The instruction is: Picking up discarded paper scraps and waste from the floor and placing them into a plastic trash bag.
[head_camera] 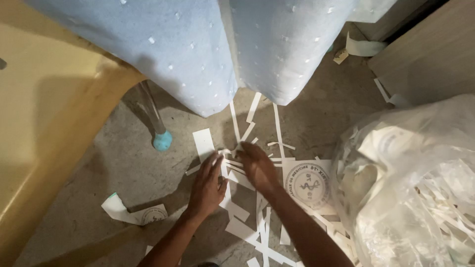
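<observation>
- Left hand is laid palm down on the concrete floor, fingers spread and flat over white paper strips; nothing is gripped.
- Right hand is placed just beside it, fingers curled down onto the same strips; whether a strip is pinched under the fingertips cannot be told.
- The strips are scattered on the floor near the middle of the view, directly under and around both hands, with more trailing toward the bottom edge.
- A wider white rectangular slip is seen just above the left fingertips.
- A sheet with a round printed emblem is lying flat immediately right of the right wrist, touching the loose strips.
- A curled paper scrap is noted apart from the hands, toward the lower left of the floor.
- A large clear plastic bag stuffed with paper cuttings is standing at the right edge, close to the emblem sheet.
- Pale blue dotted fabric is hanging down across the top, above the hands.
- A metal leg with a teal foot cap is planted on the floor left of the strips.
- A tan table surface is filling the left side.
</observation>
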